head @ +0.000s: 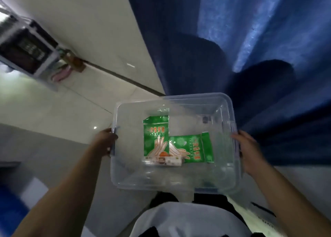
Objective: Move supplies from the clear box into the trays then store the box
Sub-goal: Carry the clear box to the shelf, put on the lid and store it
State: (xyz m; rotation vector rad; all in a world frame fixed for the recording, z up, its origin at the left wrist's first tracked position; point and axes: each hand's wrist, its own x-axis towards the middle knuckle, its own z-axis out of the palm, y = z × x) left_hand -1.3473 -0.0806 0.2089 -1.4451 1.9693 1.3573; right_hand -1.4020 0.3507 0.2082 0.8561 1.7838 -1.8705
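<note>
Gripping opposite sides, the left hand (105,141) and right hand (248,151) are clamped on a clear box (231,168), held above the floor (53,111) beside a blue curtain (250,48). Two green packets (156,138) and a small white item (171,162) are seen lying inside.

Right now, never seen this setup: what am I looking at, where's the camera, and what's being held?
There is no robot here. A person wears one wide-angle camera on the head, and it looks down at their bare arms, so this is the only view. The left hand and the right hand grip opposite sides of a clear box, carried above the floor with nothing under it. Inside lie two green packets printed with a glove picture, one upright in the view and one turned sideways beside it, plus a small white item, too blurred to name. A blue curtain hangs behind, and a blurred cart stands at upper left.
</note>
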